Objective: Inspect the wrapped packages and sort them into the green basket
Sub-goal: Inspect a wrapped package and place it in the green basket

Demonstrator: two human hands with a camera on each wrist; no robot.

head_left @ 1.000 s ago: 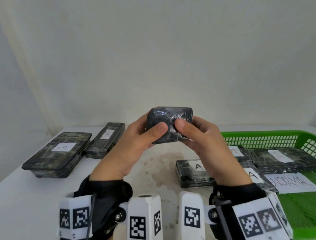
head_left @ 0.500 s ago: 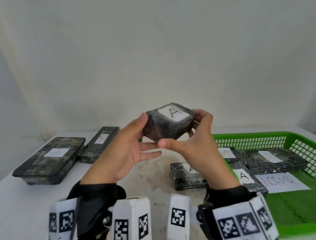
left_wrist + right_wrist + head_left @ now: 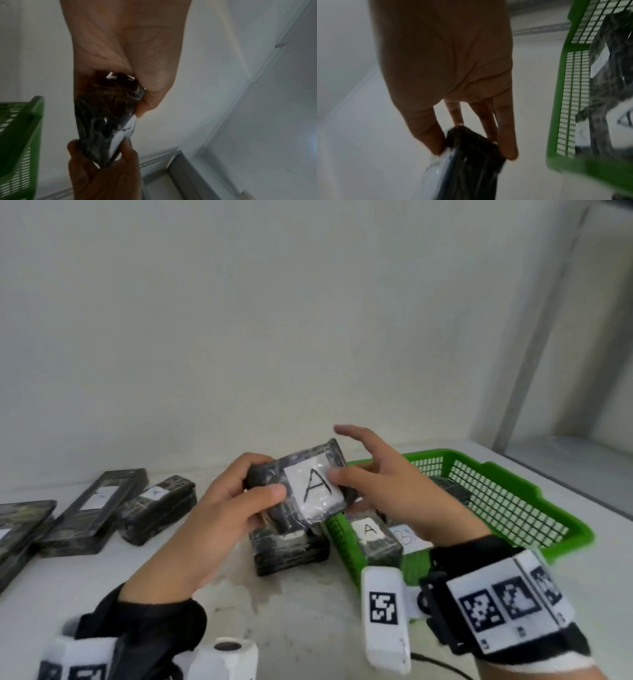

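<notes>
A small black wrapped package [image 3: 301, 491] with a white label marked A is held up above the table, label facing me. My left hand [image 3: 262, 479] grips its left end, thumb on the front. My right hand [image 3: 342, 477] pinches its right edge, thumb on the label and index finger lifted. In the left wrist view the package [image 3: 106, 121] runs from my left hand's thumb down to the other hand. The right wrist view shows the thumb and fingers on the package's end [image 3: 471, 162]. The green basket [image 3: 496, 498] stands just right of the hands, holding wrapped packages [image 3: 373, 539].
Another wrapped package [image 3: 287, 549] lies on the white table under the held one, against the basket's left wall. Three longer dark packages [image 3: 157, 505] [image 3: 96, 508] [image 3: 20, 529] lie at the left. A paper sheet [image 3: 407, 537] lies in the basket. A wall rises close behind.
The package has been turned from label hidden to label A facing me and brought lower, nearer the basket. My left thumb now lies on its front and my right index finger has lifted.
</notes>
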